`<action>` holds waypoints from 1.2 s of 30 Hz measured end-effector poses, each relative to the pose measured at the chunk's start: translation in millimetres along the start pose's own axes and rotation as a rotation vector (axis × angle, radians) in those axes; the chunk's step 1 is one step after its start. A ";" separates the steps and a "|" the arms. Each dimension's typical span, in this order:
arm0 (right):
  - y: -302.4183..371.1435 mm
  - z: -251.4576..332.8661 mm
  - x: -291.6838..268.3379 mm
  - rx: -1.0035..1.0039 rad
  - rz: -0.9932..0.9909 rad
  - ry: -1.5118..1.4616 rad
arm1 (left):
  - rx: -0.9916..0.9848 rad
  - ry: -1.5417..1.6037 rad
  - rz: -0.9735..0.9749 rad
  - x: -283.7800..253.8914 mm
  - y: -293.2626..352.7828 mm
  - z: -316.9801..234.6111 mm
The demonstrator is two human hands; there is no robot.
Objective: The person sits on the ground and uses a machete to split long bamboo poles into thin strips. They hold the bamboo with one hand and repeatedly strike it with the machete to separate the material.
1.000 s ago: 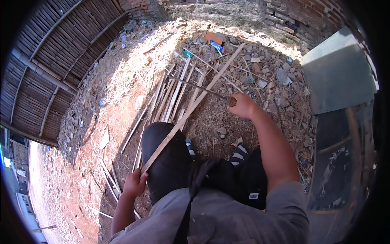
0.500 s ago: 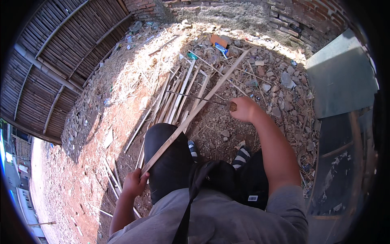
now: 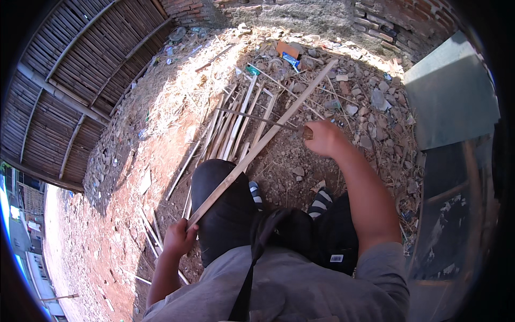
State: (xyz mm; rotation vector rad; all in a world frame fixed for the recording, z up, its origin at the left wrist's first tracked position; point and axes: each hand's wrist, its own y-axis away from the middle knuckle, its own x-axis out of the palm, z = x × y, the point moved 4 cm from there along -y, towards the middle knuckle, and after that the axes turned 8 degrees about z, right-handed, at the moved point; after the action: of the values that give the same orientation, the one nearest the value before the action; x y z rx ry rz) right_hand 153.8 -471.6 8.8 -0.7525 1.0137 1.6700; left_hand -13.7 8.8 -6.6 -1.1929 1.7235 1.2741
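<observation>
A long, flat wooden strip lies slantwise over my left knee, its far end out above the rubble. My left hand is closed around its near end. In my closed right hand is the wooden handle of a machete, whose long, narrow dark blade points left. The blade crosses the strip beyond the knee; whether it touches the wood I cannot tell. Beneath and past the blade, a loose pile of thin wooden strips rests on the ground.
A woven bamboo wall rises at the left, a brick wall at the back. Grey-green and black panels lean at the right. Stones and litter, including a blue wrapper, cover the ground. More thin strips lie beside my left hand.
The machete has shifted slightly up and left, with its blade now more broadside to view. The strip's far end sits a little farther right and up. Both hands keep their hold.
</observation>
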 end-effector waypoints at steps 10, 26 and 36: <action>-8.6 -13.1 3.8 0.060 0.099 -0.093 | -0.021 -0.017 -0.038 4.6 0.4 -1.7; 0.5 15.9 10.7 -0.078 0.050 0.076 | 0.007 -0.057 -0.086 10.2 2.8 3.7; -13.9 -33.5 -1.7 0.078 -0.038 -0.123 | -0.009 -0.083 -0.071 2.5 1.8 -1.6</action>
State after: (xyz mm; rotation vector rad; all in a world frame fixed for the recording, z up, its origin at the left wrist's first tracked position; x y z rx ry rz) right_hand 167.9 -500.1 -8.7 -0.6062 0.9666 1.6147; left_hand -16.2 6.7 -7.7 -1.1794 1.6032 1.2723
